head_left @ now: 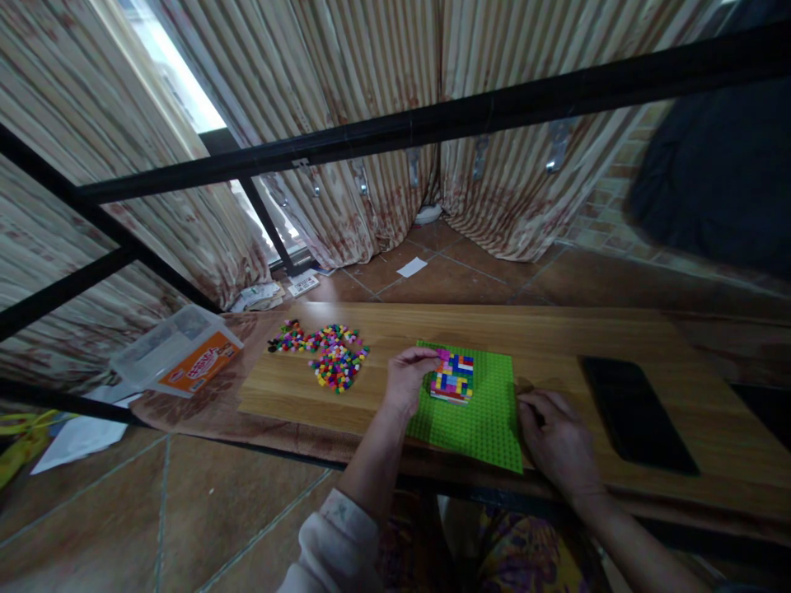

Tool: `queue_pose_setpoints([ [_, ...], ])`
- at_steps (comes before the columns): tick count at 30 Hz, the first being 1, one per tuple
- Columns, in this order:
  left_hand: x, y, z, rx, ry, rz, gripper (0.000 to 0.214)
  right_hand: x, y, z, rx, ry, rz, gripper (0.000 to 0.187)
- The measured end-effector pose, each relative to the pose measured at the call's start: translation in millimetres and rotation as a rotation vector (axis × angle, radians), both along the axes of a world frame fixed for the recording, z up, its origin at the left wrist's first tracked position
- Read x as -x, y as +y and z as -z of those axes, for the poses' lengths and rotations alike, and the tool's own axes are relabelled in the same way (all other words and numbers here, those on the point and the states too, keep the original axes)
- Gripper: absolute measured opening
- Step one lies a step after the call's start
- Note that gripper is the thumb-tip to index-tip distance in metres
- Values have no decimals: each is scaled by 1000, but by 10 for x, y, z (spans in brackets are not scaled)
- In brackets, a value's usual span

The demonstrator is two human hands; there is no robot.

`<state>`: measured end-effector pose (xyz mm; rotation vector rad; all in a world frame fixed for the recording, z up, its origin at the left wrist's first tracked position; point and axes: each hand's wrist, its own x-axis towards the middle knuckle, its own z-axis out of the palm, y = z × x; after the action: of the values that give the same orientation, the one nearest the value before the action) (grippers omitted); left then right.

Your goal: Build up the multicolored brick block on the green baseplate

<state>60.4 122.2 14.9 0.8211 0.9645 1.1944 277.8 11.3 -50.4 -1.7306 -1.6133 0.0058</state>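
Note:
A small block of stacked, many-coloured toy bricks [454, 383] stands on a green studded baseplate [488, 420]. At its far left corner my left hand [408, 380] pinches a pink toy brick [443, 355] between thumb and forefinger, touching the top of the stack. My right hand [559, 441] lies on the wooden board at the baseplate's right edge. Its fingers are curled and closed, with the tips against or just beside that edge; whatever they may hold is hidden.
Loose coloured bricks [339, 366] form a pile on the left of the wooden board [383, 321]. Further left is a clear plastic box [164, 342] with an orange label. A black phone-like slab [639, 416] lies right of my right hand. A black metal bar [371, 136] crosses beyond the board.

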Motion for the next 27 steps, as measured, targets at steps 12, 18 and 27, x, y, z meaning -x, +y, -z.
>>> queue_pose_setpoints([
  [12, -15, -33, 36, -32, -9, -41, 15, 2, 7, 19, -13, -17, 12, 24],
  [18, 145, -217, 65, -82, -9, -119, 15, -18, 22, 43, -35, -43, 8, 23],
  [27, 870, -495, 382, -72, 374, -336, 13, -69, 14, 85, -85, -103, -8, 26],
])
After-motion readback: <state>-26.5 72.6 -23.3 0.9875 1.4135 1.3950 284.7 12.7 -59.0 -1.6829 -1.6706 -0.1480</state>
